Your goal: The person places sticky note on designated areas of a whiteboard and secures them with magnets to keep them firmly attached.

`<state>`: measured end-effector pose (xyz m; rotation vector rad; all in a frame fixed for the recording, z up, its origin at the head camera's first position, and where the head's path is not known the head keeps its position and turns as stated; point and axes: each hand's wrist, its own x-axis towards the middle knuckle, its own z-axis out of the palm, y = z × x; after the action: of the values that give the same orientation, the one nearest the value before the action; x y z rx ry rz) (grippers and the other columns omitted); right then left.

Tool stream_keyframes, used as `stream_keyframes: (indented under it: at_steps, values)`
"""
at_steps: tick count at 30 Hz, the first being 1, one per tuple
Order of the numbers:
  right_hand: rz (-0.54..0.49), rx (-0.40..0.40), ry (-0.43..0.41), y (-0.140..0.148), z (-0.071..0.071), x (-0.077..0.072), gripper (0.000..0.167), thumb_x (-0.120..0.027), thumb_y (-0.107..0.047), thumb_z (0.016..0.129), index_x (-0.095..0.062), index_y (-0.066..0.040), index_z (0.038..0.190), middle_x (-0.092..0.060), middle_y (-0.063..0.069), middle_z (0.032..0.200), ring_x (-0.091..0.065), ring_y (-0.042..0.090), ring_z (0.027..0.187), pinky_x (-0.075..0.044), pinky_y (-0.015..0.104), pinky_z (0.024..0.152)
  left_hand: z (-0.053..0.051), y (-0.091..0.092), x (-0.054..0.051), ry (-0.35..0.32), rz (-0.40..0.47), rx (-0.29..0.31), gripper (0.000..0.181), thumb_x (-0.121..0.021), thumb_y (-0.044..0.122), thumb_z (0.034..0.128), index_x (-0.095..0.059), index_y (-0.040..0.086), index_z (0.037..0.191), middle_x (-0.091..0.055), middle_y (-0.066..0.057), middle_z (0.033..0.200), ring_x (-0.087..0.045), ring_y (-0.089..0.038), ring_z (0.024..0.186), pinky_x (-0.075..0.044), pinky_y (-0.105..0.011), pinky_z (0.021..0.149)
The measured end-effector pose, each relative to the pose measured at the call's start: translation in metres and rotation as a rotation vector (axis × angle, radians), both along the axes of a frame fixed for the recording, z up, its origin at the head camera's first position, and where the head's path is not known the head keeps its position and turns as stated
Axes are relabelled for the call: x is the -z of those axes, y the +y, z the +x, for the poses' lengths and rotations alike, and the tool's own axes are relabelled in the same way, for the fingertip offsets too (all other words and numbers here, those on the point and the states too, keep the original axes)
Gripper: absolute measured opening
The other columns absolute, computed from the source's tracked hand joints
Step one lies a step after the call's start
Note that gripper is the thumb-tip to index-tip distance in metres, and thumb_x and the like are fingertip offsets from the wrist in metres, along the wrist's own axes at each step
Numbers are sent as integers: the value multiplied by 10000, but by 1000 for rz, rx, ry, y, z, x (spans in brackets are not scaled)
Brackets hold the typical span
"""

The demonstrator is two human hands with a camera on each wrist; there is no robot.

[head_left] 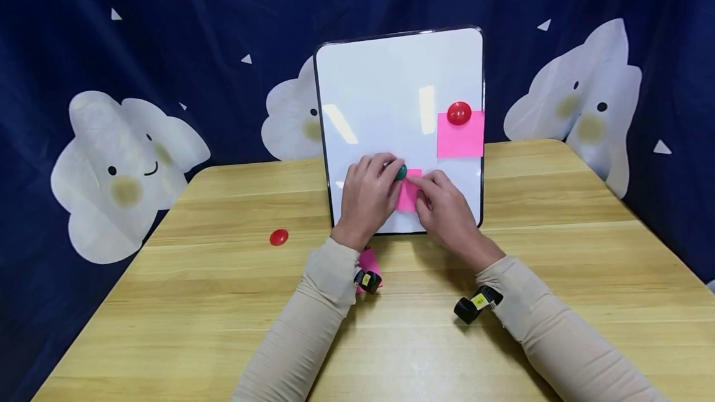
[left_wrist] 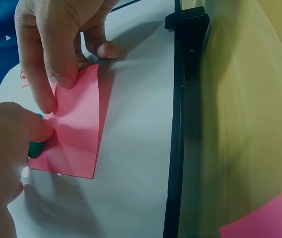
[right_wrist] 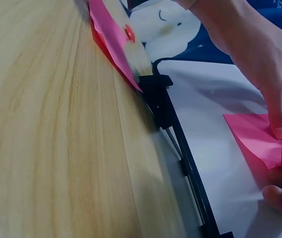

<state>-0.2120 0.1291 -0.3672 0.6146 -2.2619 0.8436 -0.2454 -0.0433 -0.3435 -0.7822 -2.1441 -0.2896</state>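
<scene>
Desk [head_left: 223,303] beneath the fingers; white board [head_left: 385,79] standing on it, just behind them. Left hand [head_left: 370,194] and right hand [head_left: 449,213] close together. Pink note [head_left: 409,196] between them, against the board; right fingers touch it, pinching or pressing, cannot tell. Second note [head_left: 460,141] up and right of the fingers, under red magnet [head_left: 459,113]. Red disc [head_left: 278,237] on desk, left of the fingers. Green magnet [head_left: 401,172] grasped by left fingers.
</scene>
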Motion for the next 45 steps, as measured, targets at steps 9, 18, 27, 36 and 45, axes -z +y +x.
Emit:
stream_keyframes:
  at_steps: [9, 18, 27, 36, 45]
  values:
    - [-39, -9, 43, 2, 0, 0, 298, -637, 50, 875, -717, 4, 1158, -552, 122, 965, -560, 176, 750, -490, 315, 642, 0, 0, 0, 17, 9, 5, 235, -732, 232, 917, -745, 149, 1136, -644, -29, 1183, -597, -214, 1020, -489, -373, 803]
    - [-57, 33, 9, 5, 1, -3, 199, -655, -11, 887, -724, -8, 1073, -528, 99, 945, -581, 180, 771, -519, 335, 672, -1, -2, -1, 18, 46, 34, 187, -733, 233, 910, -751, 126, 1062, -646, -54, 1141, -609, -224, 979, -501, -372, 781]
    - [-52, 55, -16, 5, 2, -5, 181, -646, -22, 892, -731, -7, 1051, -507, 73, 889, -508, 169, 731, -455, 317, 632, 0, -4, -2, 28, 59, 42, 165, -711, 231, 925, -758, 120, 1037, -647, -50, 1094, -605, -204, 944, -509, -339, 753]
    - [-47, 59, -18, 6, 3, -4, 174, -640, -31, 892, -732, -15, 1039, -511, 73, 876, -513, 173, 710, -445, 320, 612, 0, -4, 0, 34, 63, 60, 146, -709, 201, 922, -761, 111, 1025, -654, -43, 1057, -613, -204, 910, -508, -335, 739]
    - [-40, 55, -35, 7, 4, -8, 165, -651, -47, 898, -729, -16, 1040, -537, 69, 896, -532, 175, 714, -467, 324, 628, 3, -4, -2, 14, 52, 46, 168, -677, 224, 937, -773, 120, 1029, -650, -21, 1051, -602, -172, 910, -498, -306, 749]
